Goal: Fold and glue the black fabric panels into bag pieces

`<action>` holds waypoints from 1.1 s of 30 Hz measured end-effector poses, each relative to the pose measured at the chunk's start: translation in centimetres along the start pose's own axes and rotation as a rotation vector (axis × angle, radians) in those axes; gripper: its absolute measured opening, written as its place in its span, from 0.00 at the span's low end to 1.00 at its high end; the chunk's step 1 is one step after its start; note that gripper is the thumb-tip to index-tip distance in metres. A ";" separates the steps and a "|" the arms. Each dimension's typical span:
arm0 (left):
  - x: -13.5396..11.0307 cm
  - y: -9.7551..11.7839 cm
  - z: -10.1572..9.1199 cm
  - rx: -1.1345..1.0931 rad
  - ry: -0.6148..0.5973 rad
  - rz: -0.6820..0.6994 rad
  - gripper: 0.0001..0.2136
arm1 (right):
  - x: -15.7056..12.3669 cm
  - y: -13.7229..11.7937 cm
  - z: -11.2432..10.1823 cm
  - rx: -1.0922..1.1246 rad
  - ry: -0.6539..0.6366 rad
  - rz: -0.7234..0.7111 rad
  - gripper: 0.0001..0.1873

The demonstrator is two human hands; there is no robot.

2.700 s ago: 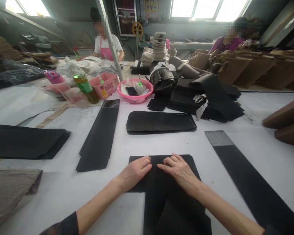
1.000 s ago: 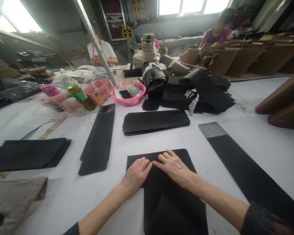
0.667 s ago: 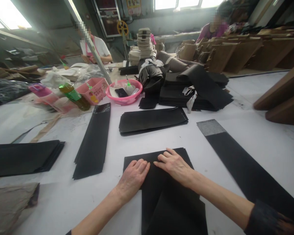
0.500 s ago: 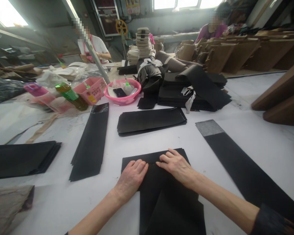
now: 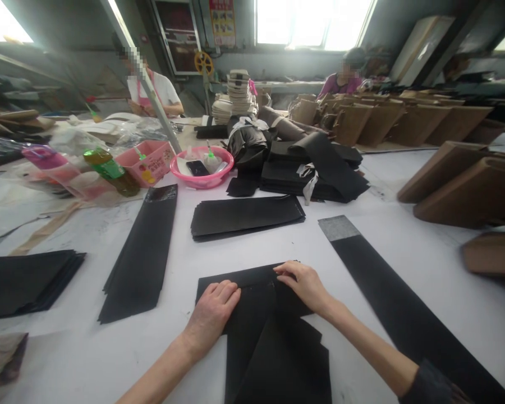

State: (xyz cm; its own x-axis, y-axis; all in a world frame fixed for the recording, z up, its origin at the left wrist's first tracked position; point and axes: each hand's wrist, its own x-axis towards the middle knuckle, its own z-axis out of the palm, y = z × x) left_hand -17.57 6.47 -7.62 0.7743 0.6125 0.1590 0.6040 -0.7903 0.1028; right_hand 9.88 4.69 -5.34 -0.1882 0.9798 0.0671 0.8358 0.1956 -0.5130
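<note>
Person's left hand (image 5: 212, 314) laid with bent fingers on thin, flat, overlapping black sheets (image 5: 252, 342), near middle of the white surface (image 5: 235, 255), right hand (image 5: 305, 283) touching them toward their far edge, cannot tell whether either grip grasps them

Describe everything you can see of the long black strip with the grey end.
The long black strip looks thin, matte and like paper or fabric. A grey patch covers its far end. It lies flat and slanted on the white tabletop, right of the right hand; its near end runs out of the picture. The dark sleeve overlaps its left edge in view; whether they touch, I can't tell. No hand holds it.
</note>
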 end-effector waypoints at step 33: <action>1.2 5.6 -8.9 -0.642 0.204 -0.185 0.12 | -4.7 -10.1 -5.6 0.485 0.034 0.101 0.12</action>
State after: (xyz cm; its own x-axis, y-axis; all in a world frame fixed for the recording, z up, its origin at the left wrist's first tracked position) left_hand -14.90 2.64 1.88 0.5809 0.7721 0.2579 0.4426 -0.5654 0.6960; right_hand 5.19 -1.62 4.33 -0.0951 0.9953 0.0197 0.5113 0.0658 -0.8569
